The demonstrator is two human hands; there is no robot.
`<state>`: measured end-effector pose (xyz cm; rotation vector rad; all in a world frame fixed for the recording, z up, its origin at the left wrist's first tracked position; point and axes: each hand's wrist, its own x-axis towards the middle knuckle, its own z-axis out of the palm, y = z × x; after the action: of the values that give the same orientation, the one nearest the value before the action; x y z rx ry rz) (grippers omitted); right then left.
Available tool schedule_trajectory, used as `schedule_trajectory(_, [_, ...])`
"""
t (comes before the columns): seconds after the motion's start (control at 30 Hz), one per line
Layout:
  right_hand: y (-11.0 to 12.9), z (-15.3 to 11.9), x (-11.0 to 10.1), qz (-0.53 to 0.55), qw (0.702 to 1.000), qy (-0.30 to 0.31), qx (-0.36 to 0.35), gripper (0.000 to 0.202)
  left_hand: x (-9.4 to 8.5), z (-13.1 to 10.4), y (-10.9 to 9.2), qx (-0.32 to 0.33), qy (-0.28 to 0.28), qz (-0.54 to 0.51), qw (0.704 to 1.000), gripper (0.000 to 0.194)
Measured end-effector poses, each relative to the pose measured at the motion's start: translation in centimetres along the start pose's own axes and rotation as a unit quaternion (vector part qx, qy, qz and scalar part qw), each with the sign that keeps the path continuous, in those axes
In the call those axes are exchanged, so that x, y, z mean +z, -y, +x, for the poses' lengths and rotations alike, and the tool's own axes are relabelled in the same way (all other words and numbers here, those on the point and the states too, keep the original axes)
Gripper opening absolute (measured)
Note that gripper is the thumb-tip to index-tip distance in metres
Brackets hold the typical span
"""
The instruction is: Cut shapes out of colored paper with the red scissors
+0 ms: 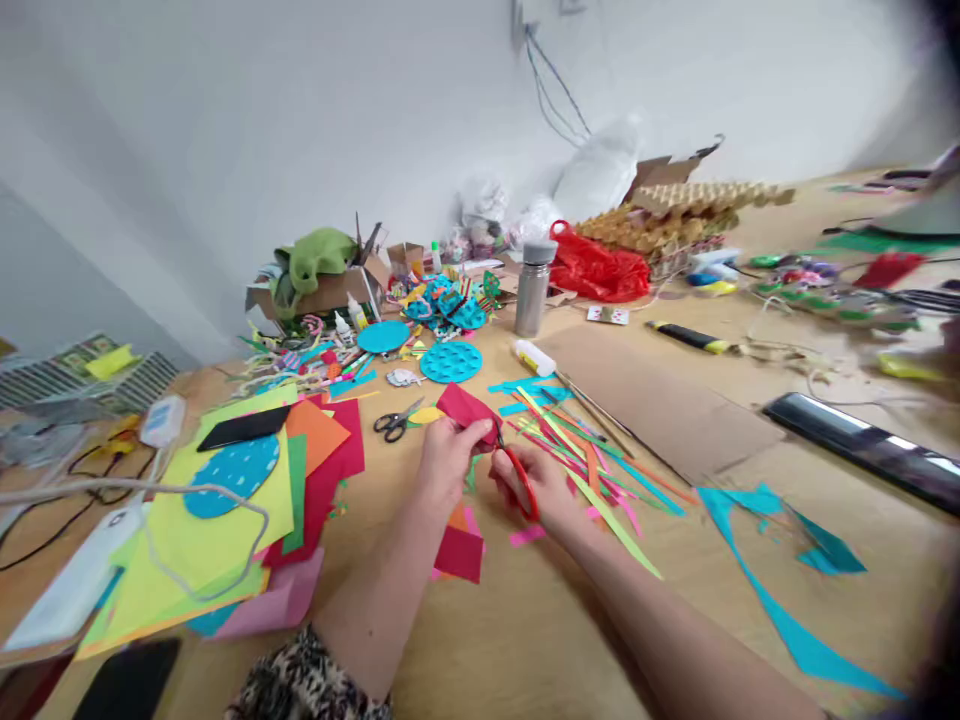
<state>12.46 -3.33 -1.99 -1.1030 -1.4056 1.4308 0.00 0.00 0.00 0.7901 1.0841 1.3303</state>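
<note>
Between the thumb and fingers of my left hand (445, 455) is a piece of red paper (465, 408), raised above the table. My right hand (541, 487) is wrapped round the red handles of a pair of scissors (525, 485), whose blades meet the paper's right edge. How far the blades are apart is hard to see. Under my hands lie a red paper rectangle (460, 555) and bits of pink and orange paper. A second pair of scissors, with black handles (391, 427), rests to the left of my left hand.
Stacked coloured sheets (217, 550) with a phone on top lie left. Cut paper strips (600, 470), cardboard (652, 400) and blue offcuts (787, 610) spread right. Farther back stand a steel bottle (532, 295), a red plastic bag (600, 268) and a craft box (319, 295). A cable (135, 490) crosses the sheets.
</note>
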Motion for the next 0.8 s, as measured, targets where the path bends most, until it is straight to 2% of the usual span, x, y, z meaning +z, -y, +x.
schedule_trajectory(0.8, [-0.11,0.1,0.05,0.005,1.0,-0.002,0.018,0.066,0.36,-0.72,-0.62,-0.007,0.006,-0.005,1.0,0.017])
